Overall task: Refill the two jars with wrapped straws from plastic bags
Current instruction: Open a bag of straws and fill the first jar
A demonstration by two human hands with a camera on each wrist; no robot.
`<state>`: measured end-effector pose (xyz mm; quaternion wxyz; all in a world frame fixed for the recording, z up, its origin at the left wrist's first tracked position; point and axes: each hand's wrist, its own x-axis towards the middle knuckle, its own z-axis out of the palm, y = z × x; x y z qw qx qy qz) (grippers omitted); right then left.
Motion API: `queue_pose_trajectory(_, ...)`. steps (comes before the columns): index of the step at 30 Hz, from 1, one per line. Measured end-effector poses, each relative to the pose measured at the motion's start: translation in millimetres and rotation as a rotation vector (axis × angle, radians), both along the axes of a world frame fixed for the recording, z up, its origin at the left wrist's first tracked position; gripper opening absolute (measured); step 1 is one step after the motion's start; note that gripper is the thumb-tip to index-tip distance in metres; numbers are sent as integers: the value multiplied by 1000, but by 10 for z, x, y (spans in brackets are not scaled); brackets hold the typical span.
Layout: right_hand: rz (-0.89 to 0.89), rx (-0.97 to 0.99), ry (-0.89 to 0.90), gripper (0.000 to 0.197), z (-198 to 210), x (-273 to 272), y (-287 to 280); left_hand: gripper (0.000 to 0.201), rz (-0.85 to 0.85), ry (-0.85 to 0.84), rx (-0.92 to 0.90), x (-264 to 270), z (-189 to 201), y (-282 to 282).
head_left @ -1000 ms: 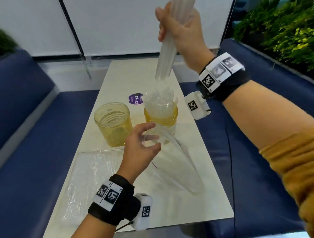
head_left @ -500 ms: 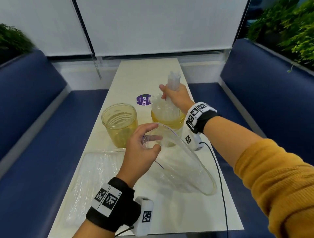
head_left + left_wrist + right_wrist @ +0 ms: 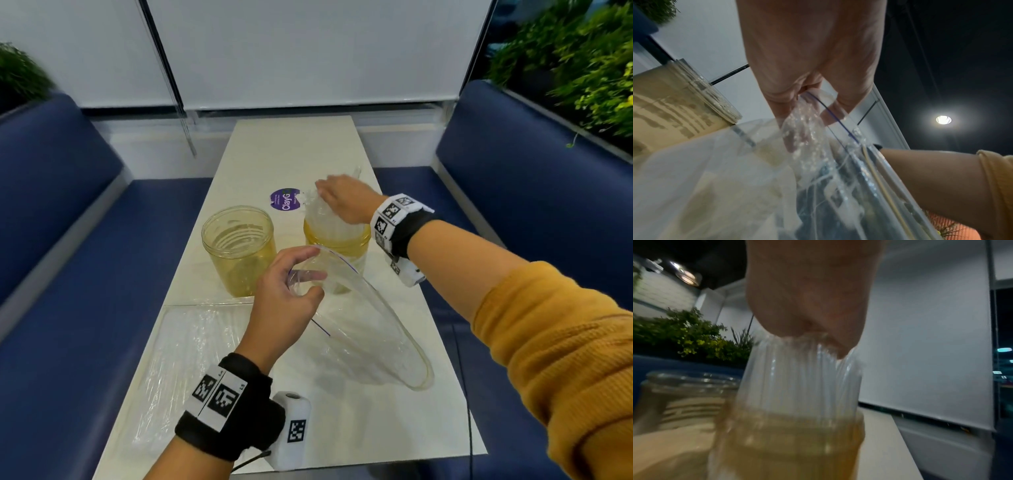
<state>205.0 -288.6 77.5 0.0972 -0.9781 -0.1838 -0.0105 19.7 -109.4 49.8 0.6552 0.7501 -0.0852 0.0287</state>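
Note:
Two yellow-tinted jars stand mid-table. The left jar (image 3: 238,246) (image 3: 684,394) holds no straws. The right jar (image 3: 337,241) (image 3: 789,443) is packed with upright wrapped straws (image 3: 320,219) (image 3: 801,378). My right hand (image 3: 339,198) (image 3: 818,340) sits on top of that bundle, fingers and thumb curled round the straw tops. In front of the jars my left hand (image 3: 301,284) (image 3: 809,113) pinches the zip edge of a clear plastic bag (image 3: 370,339) (image 3: 838,178), lifting its mouth open; I see no straws in it. A second plastic bag (image 3: 191,349) with wrapped straws lies flat at the near left.
The white table (image 3: 294,150) is long and narrow, with a purple round sticker (image 3: 283,202) behind the jars. Blue bench seats (image 3: 85,274) (image 3: 513,178) run along both sides. Plants stand behind the right bench (image 3: 582,68).
My right hand came down from high above the table with the straw bundle, and the straws now stand in the right jar. The left hand kept holding the bag's mouth.

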Motion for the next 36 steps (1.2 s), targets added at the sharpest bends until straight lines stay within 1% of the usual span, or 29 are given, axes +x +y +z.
queue_pose_trajectory(1,14,-39,28,46,-93,-20,-7,56,-5,2,1,7,1,2)
queue_pose_trajectory(2,38,-34,32,48,-150,-55,-7,57,-12,5,5,11,3,5)
queue_pose_trajectory(4,49,80,1,48,-105,-112,-5,57,-23,7,12,18,3,8)
queue_pose_trajectory(6,-7,196,-111,42,73,-205,-18,57,-36,18,11,26,-6,-11)
queue_pose_trajectory(8,-102,225,-227,33,316,-375,-26,57,-45,21,6,37,-27,-41)
queue_pose_trajectory(9,-148,229,-233,32,460,-497,-23,57,-51,20,10,42,-39,-63)
queue_pose_trajectory(10,-178,232,-193,32,594,-635,-19,58,-62,16,17,45,-47,-86)
queue_pose_trajectory(11,-189,213,-92,34,718,-796,-10,59,-73,11,21,50,-55,-112)
queue_pose_trajectory(12,-176,179,73,34,826,-990,2,59,-88,4,21,51,-58,-136)
queue_pose_trajectory(14,-150,113,473,36,904,-1352,13,61,-122,-9,20,61,-67,-181)
queue_pose_trajectory(15,-137,85,622,35,867,-1508,18,62,-140,-16,22,59,-69,-198)
queue_pose_trajectory(16,-113,37,683,33,786,-1639,28,63,-158,-29,25,55,-72,-217)
queue_pose_trajectory(17,-90,-36,671,29,647,-1727,40,64,-176,-47,32,46,-78,-232)
queue_pose_trajectory(19,-87,-195,572,26,303,-1863,92,69,-212,-88,51,26,-102,-261)
queue_pose_trajectory(20,-125,-265,545,33,116,-1914,105,73,-232,-94,54,13,-117,-271)
queue_pose_trajectory(23,-244,-396,578,61,-332,-2019,98,80,-284,-62,29,-42,-151,-282)
queue_pose_trajectory(25,-289,-411,600,71,-463,-2031,86,82,-298,-43,25,-81,-164,-283)
queue_pose_trajectory(26,-300,-419,608,71,-487,-2018,85,83,-301,-37,23,-97,-170,-284)
queue_pose_trajectory(30,-292,-413,626,64,-501,-1942,111,84,-307,-31,17,-122,-184,-274)
queue_pose_trajectory(34,-264,-373,584,40,-532,-1916,117,80,-292,-69,17,-81,-189,-220)
queue_pose_trajectory(36,-246,-357,601,38,-563,-1922,122,78,-286,-77,13,-60,-191,-205)
